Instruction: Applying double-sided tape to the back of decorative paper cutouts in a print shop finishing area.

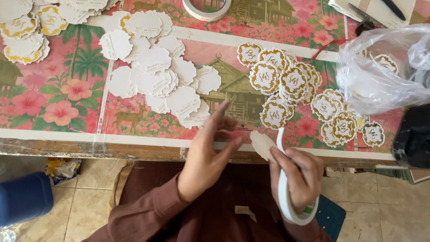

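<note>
My right hand (299,177) grips a roll of white tape (286,197) at the table's front edge and also pinches a plain white scalloped paper tag (261,144). My left hand (209,154) hovers just left of that tag, fingers spread and holding nothing, with fingertips over the edge of a pile of white scalloped tags (156,74) lying face down. A pile of gold-bordered scalloped tags (282,83) sits just beyond my right hand.
The table has a pink floral cover (58,98). A clear plastic bag (380,71) with more tags lies at the right, a black object (414,136) at the right edge, another tape roll (207,9) at the top, more tags (27,27) top left.
</note>
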